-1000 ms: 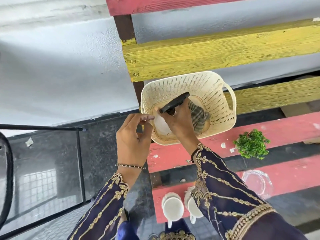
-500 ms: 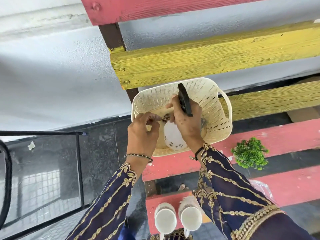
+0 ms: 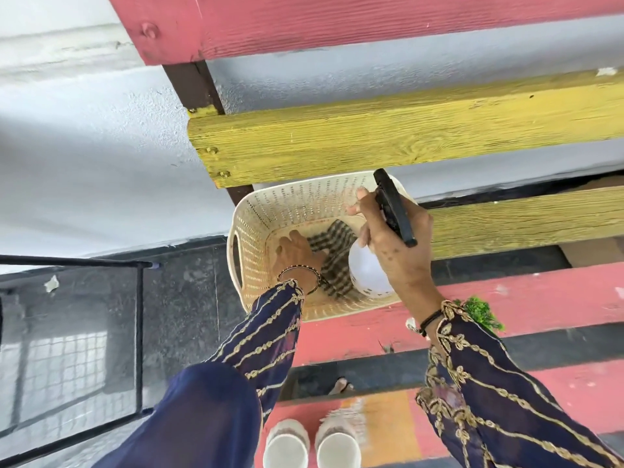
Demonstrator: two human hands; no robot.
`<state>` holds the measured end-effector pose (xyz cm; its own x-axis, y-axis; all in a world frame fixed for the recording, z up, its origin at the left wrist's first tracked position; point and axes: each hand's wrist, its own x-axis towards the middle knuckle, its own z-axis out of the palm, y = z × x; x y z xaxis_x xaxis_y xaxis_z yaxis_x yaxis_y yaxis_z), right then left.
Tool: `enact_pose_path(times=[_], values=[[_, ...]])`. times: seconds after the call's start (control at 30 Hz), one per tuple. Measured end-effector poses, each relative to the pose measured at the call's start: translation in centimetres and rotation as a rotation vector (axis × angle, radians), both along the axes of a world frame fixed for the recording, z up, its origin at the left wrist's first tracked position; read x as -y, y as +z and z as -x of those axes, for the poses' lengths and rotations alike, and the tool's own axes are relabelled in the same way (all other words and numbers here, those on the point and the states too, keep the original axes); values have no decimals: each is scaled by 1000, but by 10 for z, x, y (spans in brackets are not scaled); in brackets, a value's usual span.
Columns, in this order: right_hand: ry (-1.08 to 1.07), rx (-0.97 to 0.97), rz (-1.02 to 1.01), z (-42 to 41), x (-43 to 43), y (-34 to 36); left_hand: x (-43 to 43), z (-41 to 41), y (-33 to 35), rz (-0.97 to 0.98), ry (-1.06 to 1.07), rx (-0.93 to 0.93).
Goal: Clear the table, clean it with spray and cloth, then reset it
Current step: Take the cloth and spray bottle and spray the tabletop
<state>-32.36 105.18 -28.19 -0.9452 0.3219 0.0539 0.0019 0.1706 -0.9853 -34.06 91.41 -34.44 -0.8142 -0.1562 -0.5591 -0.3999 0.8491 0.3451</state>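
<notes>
A cream perforated basket [image 3: 251,228] stands on a red plank [image 3: 526,298]. Inside it lies a checked cloth [image 3: 332,261]. My left hand [image 3: 295,256] reaches down into the basket, and its fingers curl onto the left end of the cloth. My right hand [image 3: 395,244] grips a spray bottle [image 3: 366,271] by the neck. The bottle has a white body and a black trigger head, and it hangs over the right side of the basket.
Two white cups [image 3: 285,449] [image 3: 337,449] stand upside down on a red plank at the bottom edge. A small green plant [image 3: 483,312] sits right of the basket, behind my right sleeve. A black-framed glass table [image 3: 67,332] is at the left. Yellow planks [image 3: 371,140] run behind the basket.
My right hand has lifted the spray bottle up and to the right, uncovering the cloth. My left hand has gone from the basket's rim down onto the cloth.
</notes>
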Motion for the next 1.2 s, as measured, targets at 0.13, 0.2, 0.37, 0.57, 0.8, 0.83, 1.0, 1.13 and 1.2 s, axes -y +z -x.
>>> enact_pose_path(times=[0.13, 0.2, 0.37, 0.57, 0.8, 0.83, 1.0, 1.13, 1.2], values=[[17, -9, 6, 1, 3, 5, 1, 3, -2, -59, 40, 86], [10, -2, 13, 2, 4, 12, 1, 2, 6, -146, 133, 63], [22, -27, -13, 0, 10, 43, 9, -14, 48, -619, 467, -62], [53, -64, -90, -22, 40, 100, 63, -38, 126, -892, 693, -262], [153, -136, -59, -75, 133, 175, 173, -96, 219, -1077, 784, -287], [157, -136, -30, -84, 149, 184, 191, -106, 229, -1067, 796, -286], [229, -116, 23, -142, 257, 227, 306, -187, 283, -1000, 783, -411], [308, -90, 52, -195, 359, 252, 404, -256, 316, -961, 798, -452], [335, -75, 21, -217, 406, 258, 446, -282, 331, -927, 818, -477]])
